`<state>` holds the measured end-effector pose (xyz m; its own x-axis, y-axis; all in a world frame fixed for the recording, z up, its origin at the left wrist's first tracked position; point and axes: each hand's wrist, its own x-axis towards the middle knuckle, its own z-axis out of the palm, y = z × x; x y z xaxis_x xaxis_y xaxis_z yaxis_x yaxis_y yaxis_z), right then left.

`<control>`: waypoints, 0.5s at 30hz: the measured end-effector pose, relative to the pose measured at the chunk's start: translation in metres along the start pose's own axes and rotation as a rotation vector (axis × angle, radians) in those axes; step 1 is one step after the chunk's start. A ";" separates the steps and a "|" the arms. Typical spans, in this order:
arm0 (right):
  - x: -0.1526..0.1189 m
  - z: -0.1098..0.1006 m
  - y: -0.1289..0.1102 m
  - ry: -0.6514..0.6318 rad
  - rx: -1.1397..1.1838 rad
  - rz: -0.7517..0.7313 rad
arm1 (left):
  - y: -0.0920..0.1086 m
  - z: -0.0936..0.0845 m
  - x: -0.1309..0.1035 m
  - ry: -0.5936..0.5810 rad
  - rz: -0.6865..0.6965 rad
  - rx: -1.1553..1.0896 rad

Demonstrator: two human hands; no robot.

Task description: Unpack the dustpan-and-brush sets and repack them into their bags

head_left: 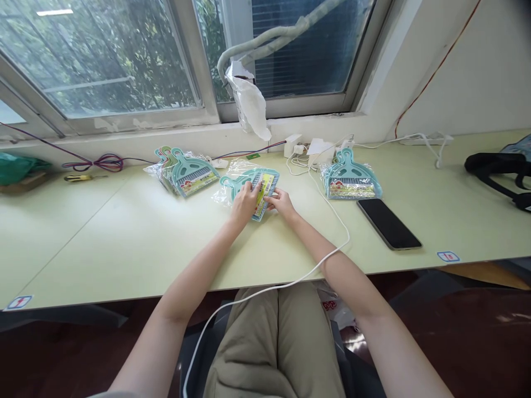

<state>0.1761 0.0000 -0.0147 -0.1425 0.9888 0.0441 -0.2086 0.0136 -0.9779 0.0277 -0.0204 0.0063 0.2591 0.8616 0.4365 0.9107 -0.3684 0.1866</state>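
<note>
Holding one wrapped dustpan (267, 185) are two hands (244, 205) (283, 204).

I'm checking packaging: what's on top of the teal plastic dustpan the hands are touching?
A yellow-green printed label lies over the dustpan; the left hand partly covers both. What's beneath that hand can't be seen.

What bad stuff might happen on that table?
The long thin white cable crosses the bare right forearm, so moving that arm might tug it.
The turquoise plastic dustpan set under the bare left hand has loose clear plastic wrap near its handle, which might slip.
The flat black phone lies near the pale yellow table's front edge, so a bump might knock it off.
</note>
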 end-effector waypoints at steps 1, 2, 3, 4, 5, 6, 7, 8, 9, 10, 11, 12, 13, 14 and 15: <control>0.000 -0.001 0.000 0.023 0.002 -0.001 | 0.001 -0.001 0.000 -0.025 -0.018 0.043; 0.001 -0.002 -0.001 0.046 0.002 -0.002 | 0.002 -0.002 0.000 -0.051 -0.030 0.078; 0.001 -0.003 -0.001 0.070 -0.001 -0.002 | 0.004 -0.003 -0.001 -0.077 -0.037 0.105; 0.002 -0.004 -0.001 0.093 -0.006 -0.002 | 0.005 -0.003 -0.001 -0.098 -0.037 0.123; 0.002 -0.005 -0.001 0.113 -0.011 0.000 | 0.006 -0.003 -0.002 -0.116 -0.029 0.135; 0.003 -0.006 -0.001 0.128 -0.014 0.000 | 0.007 -0.003 -0.002 -0.128 -0.018 0.144; 0.003 -0.006 -0.001 0.137 -0.015 -0.001 | 0.007 -0.003 -0.003 -0.134 -0.005 0.152; 0.003 -0.006 -0.001 0.142 -0.011 -0.005 | 0.007 -0.002 -0.003 -0.134 0.009 0.160; 0.003 -0.007 -0.001 0.145 -0.004 -0.010 | 0.007 -0.002 -0.003 -0.128 0.021 0.165; 0.004 -0.007 -0.001 0.147 0.006 -0.017 | 0.006 -0.003 -0.003 -0.119 0.032 0.168; 0.004 -0.007 0.000 0.151 0.016 -0.025 | 0.005 -0.003 -0.003 -0.105 0.040 0.166; 0.004 -0.007 -0.001 0.155 0.025 -0.033 | 0.004 -0.004 -0.003 -0.087 0.047 0.160; 0.004 -0.008 -0.001 0.161 0.033 -0.039 | 0.003 -0.005 -0.002 -0.068 0.050 0.149; 0.005 -0.009 -0.001 0.169 0.039 -0.044 | 0.003 -0.005 -0.002 -0.051 0.048 0.134; 0.005 -0.010 -0.002 0.180 0.043 -0.049 | 0.002 -0.006 -0.001 -0.034 0.040 0.117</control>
<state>0.1855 0.0068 -0.0151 0.0434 0.9978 0.0500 -0.2527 0.0594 -0.9657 0.0275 -0.0244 0.0111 0.3048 0.8593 0.4108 0.9302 -0.3611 0.0651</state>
